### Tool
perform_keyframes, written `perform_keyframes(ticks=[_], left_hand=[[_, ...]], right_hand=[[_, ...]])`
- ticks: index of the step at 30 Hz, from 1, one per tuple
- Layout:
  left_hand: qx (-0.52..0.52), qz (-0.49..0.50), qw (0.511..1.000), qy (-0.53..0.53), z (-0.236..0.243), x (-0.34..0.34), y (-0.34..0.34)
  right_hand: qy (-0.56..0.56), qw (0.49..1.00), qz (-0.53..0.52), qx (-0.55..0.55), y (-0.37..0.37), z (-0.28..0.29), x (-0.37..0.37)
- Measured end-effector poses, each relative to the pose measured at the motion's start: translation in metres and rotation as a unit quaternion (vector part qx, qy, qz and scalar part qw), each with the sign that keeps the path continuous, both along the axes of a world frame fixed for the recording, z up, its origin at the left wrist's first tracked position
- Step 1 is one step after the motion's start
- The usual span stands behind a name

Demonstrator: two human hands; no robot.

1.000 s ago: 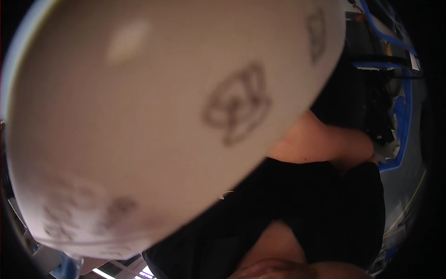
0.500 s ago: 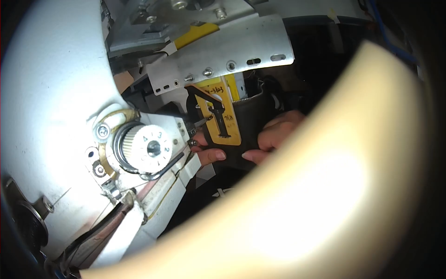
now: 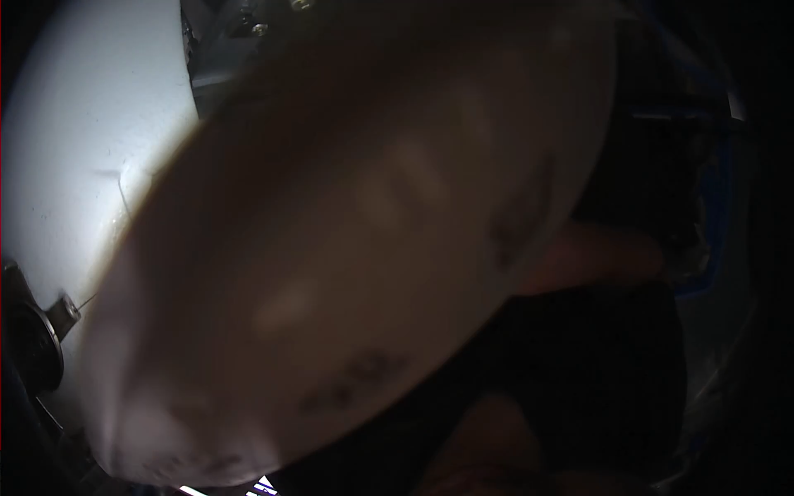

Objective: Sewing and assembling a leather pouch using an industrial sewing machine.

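A large pale, blurred plate [image 3: 356,273] with dark smudged marks is very close and fills most of the view. At its right edge is a dim, reddish hand or forearm [image 3: 600,258], partly hidden by the plate. Whether it grips or only passes behind the plate, I cannot tell. Another dim patch of skin [image 3: 492,438] shows low in the view, below the plate. Darkness and blur leave it unclear which is my left hand and which my right. No fingers can be made out on either. Dark cloth [image 3: 604,347] lies between the two.
The white machine body [image 3: 99,124] stands at the left, brightly lit. A round dark metal part [image 3: 37,347] sticks out low on it. Metal fittings [image 3: 248,29] show at the top. A blue edge [image 3: 715,223] runs down the right side.
The pale blurred shape has swung from the lower right across the middle and darkened the view. The tan marked template, the dial and the hands beside the dark cloth are covered.
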State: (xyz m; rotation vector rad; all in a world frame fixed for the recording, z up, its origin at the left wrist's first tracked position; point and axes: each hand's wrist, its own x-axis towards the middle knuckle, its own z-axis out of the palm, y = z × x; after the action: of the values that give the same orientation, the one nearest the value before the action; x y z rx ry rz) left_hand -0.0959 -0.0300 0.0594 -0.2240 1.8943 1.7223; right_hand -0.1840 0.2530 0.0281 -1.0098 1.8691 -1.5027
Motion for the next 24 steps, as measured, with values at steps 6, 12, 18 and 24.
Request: perform_keyframes(ticks=[6, 12, 18, 24], left_hand=[[-0.015, 0.037, 0.997, -0.063, 0.002, 0.008, 0.012], [-0.053, 0.026, 0.998, -0.034, 0.005, 0.029, 0.034], [-0.036, 0.049, 0.996, 0.063, -0.015, 0.038, 0.022], [-0.289, 0.065, 0.722, 0.625, -0.032, 0.036, 0.024]], right_hand=[[-0.011, 0.998, -0.017, 0.066, 0.006, 0.013, 0.011], [-0.013, 0.988, -0.093, 0.127, 0.009, 0.026, 0.051], [-0.207, 0.951, -0.224, 0.045, -0.013, 0.02, 0.064], [0.188, 0.946, -0.262, -0.016, -0.007, 0.018, 0.081]])
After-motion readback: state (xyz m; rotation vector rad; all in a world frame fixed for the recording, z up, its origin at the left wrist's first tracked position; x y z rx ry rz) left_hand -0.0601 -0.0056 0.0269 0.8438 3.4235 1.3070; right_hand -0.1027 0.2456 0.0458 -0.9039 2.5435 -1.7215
